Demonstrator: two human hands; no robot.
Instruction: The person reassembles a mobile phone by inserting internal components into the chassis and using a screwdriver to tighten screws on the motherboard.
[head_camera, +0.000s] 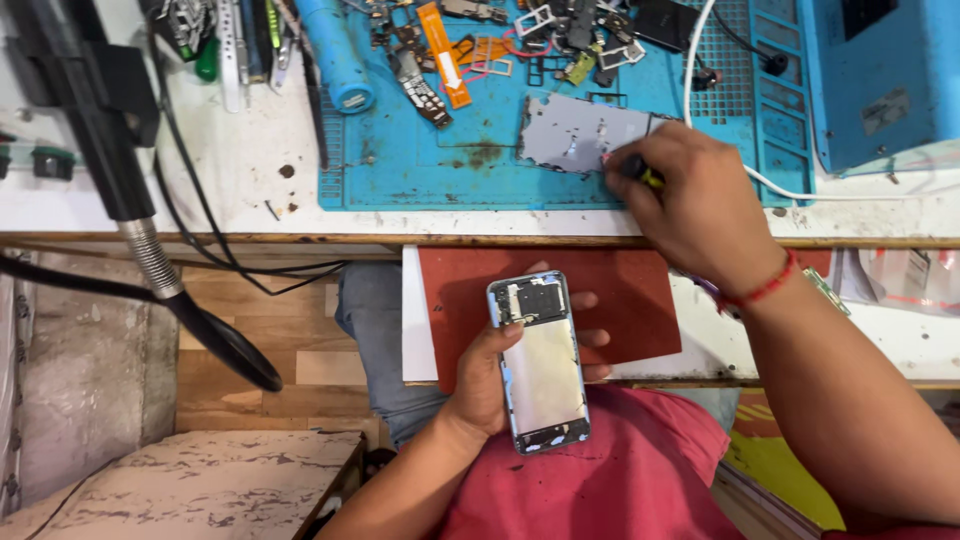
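Here the phone (540, 362) lies in the left hand (490, 385), back cover off, its silver inner plate facing up. Its long axis runs nearly up and down in the view, tilted a little: the camera end points away from the person toward the bench, the lower end toward the red shirt (620, 480). It is held above the lap, in front of a red pad (620, 290) on the pull-out shelf. The left hand cups it from below, thumb along the left edge, fingertips curling round the right edge; the forearm comes up from the lower left.

The right hand (695, 205) reaches forward onto the blue mat (420, 165), back of the hand up, fingers closed around a small black-and-yellow tool (640, 175). The tool's tip is hidden; it sits at the right end of a grey plate (575, 135) lying flat on the mat. A red thread band (765, 288) circles the wrist.

Loose parts and an orange flex strip (445, 45) lie further back on the mat, and a white cable (800, 190) runs just beside the hand.
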